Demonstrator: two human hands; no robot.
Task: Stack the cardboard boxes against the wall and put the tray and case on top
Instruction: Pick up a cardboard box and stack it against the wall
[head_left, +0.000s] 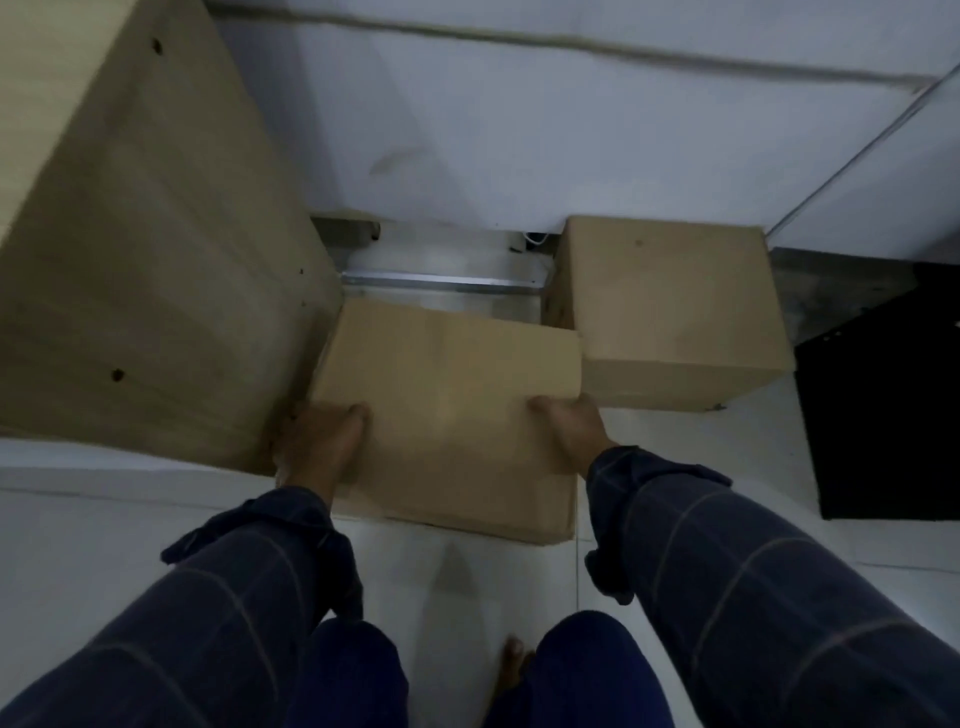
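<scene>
White wall (571, 130), tiled floor (727, 519), dim.

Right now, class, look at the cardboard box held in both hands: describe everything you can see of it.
The middle cardboard box is plain brown, closed and unmarked, with a smooth, slightly creased top. It sits low by the white wall, between a tall cardboard box to its left and a smaller cardboard box to its right. The left hand grips its left edge, the right hand its right edge, thumbs on top.

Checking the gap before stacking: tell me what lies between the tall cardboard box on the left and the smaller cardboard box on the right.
Head view: the held flat cardboard box.
</scene>
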